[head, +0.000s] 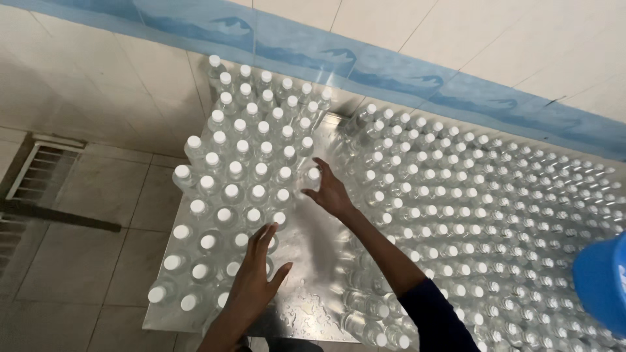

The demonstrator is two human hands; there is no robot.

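Clear white-capped bottles (248,169) stood packed on the wet metal desk (312,261) at frame centre. The right hand (330,192) touched one bottle's cap, fingers spread wide. The left hand (255,280), fingers open, pressed against the nearer cluster. A blue container (603,280) sat at lower right.

Soft, even indoor light with a cool, slightly dim cast. The wet metal counter (313,241) shines with pale glare down the middle of the frame, and the white bottle caps (231,192) catch bright highlights. Shadows are faint. Wide-angle distortion bends the wall tiles (456,39) at the top. The lower right edge, with a blue object (603,280), is blurred.
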